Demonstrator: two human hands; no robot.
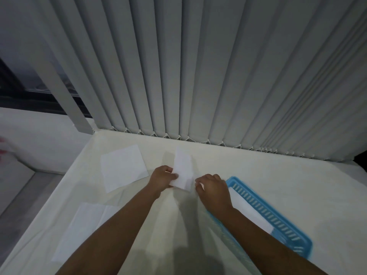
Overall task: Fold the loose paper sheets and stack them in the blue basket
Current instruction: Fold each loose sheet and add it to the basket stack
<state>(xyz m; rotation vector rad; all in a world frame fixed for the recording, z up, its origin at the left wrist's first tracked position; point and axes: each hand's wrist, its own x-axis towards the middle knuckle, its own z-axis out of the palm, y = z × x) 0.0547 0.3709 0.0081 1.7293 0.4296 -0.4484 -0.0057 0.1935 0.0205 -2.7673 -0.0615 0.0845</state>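
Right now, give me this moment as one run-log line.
stage: folding | left hand: gripping folded sheet | right hand: at sheet's edge, grip unclear | blue basket: holds paper | loose sheets on table: two

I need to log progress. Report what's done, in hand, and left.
Done: white paper already lies in the basket. In hand: the left hand and right hand hold a narrow folded sheet above the table. Left: two sheets, far and near, lie at left.
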